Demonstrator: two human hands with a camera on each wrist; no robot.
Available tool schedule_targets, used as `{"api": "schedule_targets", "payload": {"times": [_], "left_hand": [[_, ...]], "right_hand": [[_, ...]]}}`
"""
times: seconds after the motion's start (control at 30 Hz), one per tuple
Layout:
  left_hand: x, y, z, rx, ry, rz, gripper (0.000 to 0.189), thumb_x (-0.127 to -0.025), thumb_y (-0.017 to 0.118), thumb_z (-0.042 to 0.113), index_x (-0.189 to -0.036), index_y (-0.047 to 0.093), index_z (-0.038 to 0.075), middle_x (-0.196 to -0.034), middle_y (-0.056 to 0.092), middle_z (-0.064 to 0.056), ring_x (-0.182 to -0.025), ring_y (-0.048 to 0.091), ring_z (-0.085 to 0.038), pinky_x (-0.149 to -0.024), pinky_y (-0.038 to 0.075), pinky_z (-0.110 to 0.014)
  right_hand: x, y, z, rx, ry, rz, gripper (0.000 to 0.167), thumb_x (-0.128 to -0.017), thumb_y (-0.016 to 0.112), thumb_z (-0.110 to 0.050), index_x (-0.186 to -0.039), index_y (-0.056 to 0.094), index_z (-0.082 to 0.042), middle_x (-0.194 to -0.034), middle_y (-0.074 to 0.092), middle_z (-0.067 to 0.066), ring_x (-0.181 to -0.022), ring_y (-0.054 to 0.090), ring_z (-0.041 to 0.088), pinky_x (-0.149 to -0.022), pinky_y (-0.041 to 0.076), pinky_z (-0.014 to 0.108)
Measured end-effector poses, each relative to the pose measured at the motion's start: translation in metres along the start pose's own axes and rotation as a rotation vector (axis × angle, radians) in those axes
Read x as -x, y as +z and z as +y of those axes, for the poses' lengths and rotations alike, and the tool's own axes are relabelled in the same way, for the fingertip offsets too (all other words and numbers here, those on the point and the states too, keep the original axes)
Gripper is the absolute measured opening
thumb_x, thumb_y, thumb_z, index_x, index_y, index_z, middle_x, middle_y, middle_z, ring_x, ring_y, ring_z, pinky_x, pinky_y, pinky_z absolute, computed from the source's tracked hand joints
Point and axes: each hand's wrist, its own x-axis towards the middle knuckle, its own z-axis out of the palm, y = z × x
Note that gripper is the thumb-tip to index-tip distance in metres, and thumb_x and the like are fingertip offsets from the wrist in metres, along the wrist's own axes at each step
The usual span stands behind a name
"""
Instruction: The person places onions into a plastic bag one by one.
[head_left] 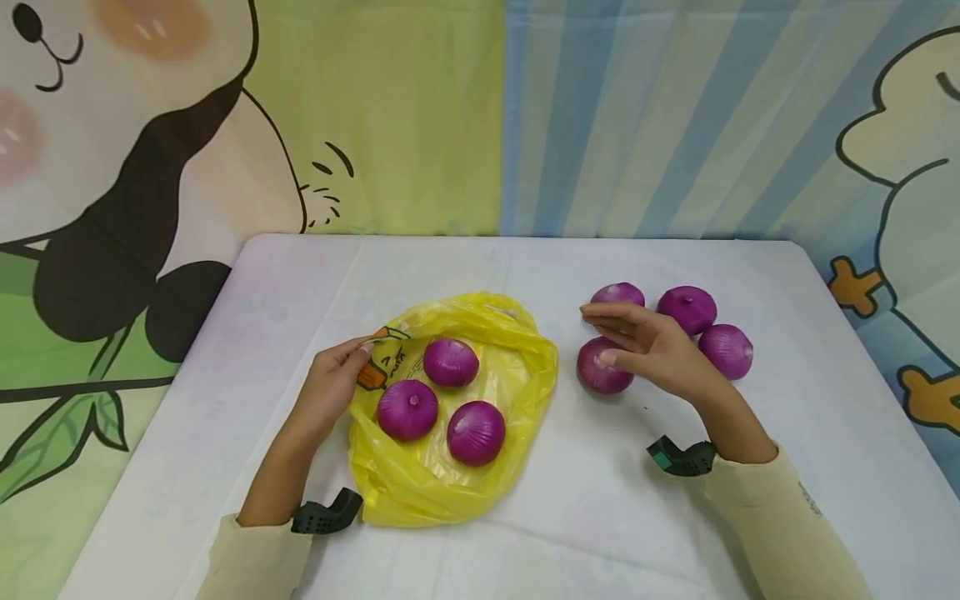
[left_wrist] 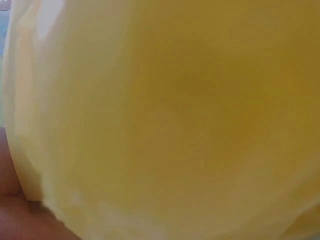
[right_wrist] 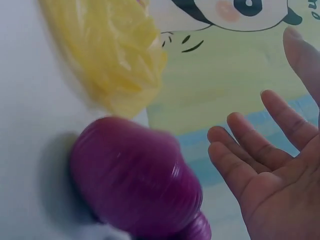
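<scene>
The left hand (head_left: 330, 383), its forearm angled inward, pinches the left rim of a crinkled yellow plastic bag (head_left: 420, 502) holding three round purple onions (head_left: 408, 410); the right hand (head_left: 663, 350) hovers empty, fingers extended, thumb apart, by four loose round purple onions (head_left: 604, 367) on the white cloth-covered tabletop (head_left: 592, 517).

A white table (head_left: 600, 525) bears a yellow plastic bag (head_left: 427, 502) and, to its right, four purple onions (head_left: 687, 310).
</scene>
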Motion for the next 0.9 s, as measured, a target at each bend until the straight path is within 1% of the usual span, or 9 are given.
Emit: {"api": "schedule_targets", "payload": {"times": [0.17,0.27,0.33,0.5,0.67,0.7,0.73,0.8,0.9], "left_hand": [[-0.001,0.001,0.0,-0.003,-0.003,0.0,0.046,-0.105,0.041,0.034,-0.136,0.056,0.002,-0.12,0.061,-0.019,-0.106,0.054,-0.022,-0.085,0.045,-0.018],[-0.001,0.001,0.0,-0.008,-0.012,0.002,0.047,-0.105,0.041,0.034,-0.137,0.055,0.002,-0.123,0.06,-0.019,-0.109,0.053,-0.023,-0.086,0.044,-0.018],[0.0,0.0,0.0,-0.015,-0.018,0.002,0.048,-0.105,0.041,0.035,-0.137,0.055,0.002,-0.124,0.059,-0.018,-0.111,0.052,-0.023,-0.087,0.043,-0.017],[-0.001,-0.001,-0.001,-0.022,-0.019,0.005,0.048,-0.105,0.041,0.035,-0.136,0.055,0.001,-0.122,0.06,-0.019,-0.109,0.052,-0.024,-0.086,0.044,-0.017],[-0.001,-0.001,-0.002,-0.023,-0.014,0.006,0.047,-0.106,0.041,0.034,-0.136,0.055,0.0,-0.12,0.06,-0.019,-0.106,0.053,-0.024,-0.084,0.045,-0.018],[-0.001,-0.001,-0.002,-0.022,-0.013,0.006,0.047,-0.106,0.041,0.034,-0.136,0.055,0.0,-0.12,0.06,-0.019,-0.107,0.053,-0.024,-0.084,0.045,-0.018],[-0.001,-0.001,-0.002,-0.021,-0.012,0.006,0.047,-0.106,0.041,0.034,-0.136,0.056,0.001,-0.12,0.061,-0.019,-0.107,0.054,-0.023,-0.085,0.045,-0.018],[0.0,-0.001,-0.002,-0.02,-0.013,0.007,0.048,-0.105,0.041,0.035,-0.136,0.056,0.001,-0.12,0.061,-0.019,-0.107,0.054,-0.023,-0.086,0.045,-0.018],[0.0,0.0,-0.002,-0.018,-0.015,0.012,0.047,-0.105,0.041,0.035,-0.136,0.056,0.002,-0.12,0.061,-0.019,-0.107,0.054,-0.023,-0.086,0.045,-0.018]], "right_hand": [[0.017,-0.011,0.003,0.058,0.052,0.055,0.052,-0.089,0.066,0.005,-0.138,0.048,0.004,-0.138,0.051,0.016,-0.129,0.049,0.019,-0.094,0.044,0.031],[0.026,-0.017,0.005,0.07,0.059,0.076,0.052,-0.088,0.066,0.008,-0.137,0.047,0.005,-0.137,0.052,0.012,-0.128,0.049,0.014,-0.093,0.045,0.029],[0.03,-0.019,0.005,0.069,0.059,0.081,0.053,-0.088,0.066,0.009,-0.137,0.046,0.007,-0.138,0.051,0.014,-0.128,0.049,0.014,-0.093,0.045,0.029],[0.034,-0.02,0.009,0.09,0.071,0.092,0.055,-0.086,0.068,0.008,-0.137,0.046,0.007,-0.138,0.05,0.017,-0.128,0.049,0.015,-0.093,0.045,0.028],[0.032,-0.02,0.013,0.096,0.034,0.077,0.063,-0.083,0.069,0.012,-0.14,0.041,0.008,-0.139,0.048,0.01,-0.128,0.048,0.012,-0.098,0.041,0.029],[0.031,-0.02,0.013,0.095,0.032,0.077,0.065,-0.083,0.07,0.012,-0.141,0.04,0.007,-0.14,0.047,0.01,-0.129,0.047,0.013,-0.098,0.041,0.029],[0.031,-0.02,0.013,0.097,0.037,0.079,0.067,-0.082,0.07,0.012,-0.141,0.039,0.007,-0.14,0.046,0.013,-0.13,0.047,0.015,-0.099,0.04,0.029],[0.03,-0.02,0.012,0.132,0.061,0.087,0.068,-0.083,0.072,0.008,-0.142,0.039,0.005,-0.141,0.044,0.019,-0.131,0.045,0.018,-0.099,0.04,0.028],[0.026,-0.018,0.013,0.191,0.1,0.092,0.07,-0.082,0.076,0.002,-0.142,0.041,0.002,-0.142,0.041,0.025,-0.134,0.041,0.028,-0.099,0.039,0.025]]}}
